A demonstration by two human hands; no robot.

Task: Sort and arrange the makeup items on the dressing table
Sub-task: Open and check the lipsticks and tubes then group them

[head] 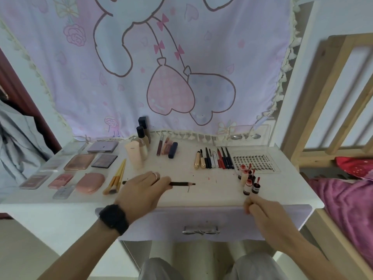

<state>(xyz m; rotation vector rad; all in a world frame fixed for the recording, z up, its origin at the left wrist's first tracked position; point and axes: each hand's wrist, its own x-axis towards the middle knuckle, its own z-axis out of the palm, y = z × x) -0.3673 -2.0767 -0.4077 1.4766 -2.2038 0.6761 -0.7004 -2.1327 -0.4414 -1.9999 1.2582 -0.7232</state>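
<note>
Most of your sorting looks done. The dressing table (212, 197) already carries its goods in groups by kind.

Toward the left edge, the palettes and compacts (79, 161) lie in rough rows running from the back left corner to the front. At the back right corner sits the clear lash tray (254, 160), flat and squared to the edge. The tall bottles (139, 150) stand upright together at the back, left of the middle. The yellow-handled brushes (117, 178) lie bundled just right of the compacts, bristles toward the front edge. The row of pens and mascaras (214, 158) lies side by side just left of the lash tray, and the lip sticks (167, 148) lie together near the back edge between the bottles and that row. The small red-capped vials (249, 181) stand clustered near the front right, looser than the other groups.

What I judge is left: the dark pencil (181, 184), alone in the middle of the table, lying crosswise and belonging to no group. Your left hand (141, 190) has its fingers curled over it, holding it against or just above the top. It probably belongs in the pen row.

Your right hand (262, 209) is at the front edge just below the vials, fingers bunched; I cannot tell whether they pinch anything. Those vials may want straightening too.
</note>
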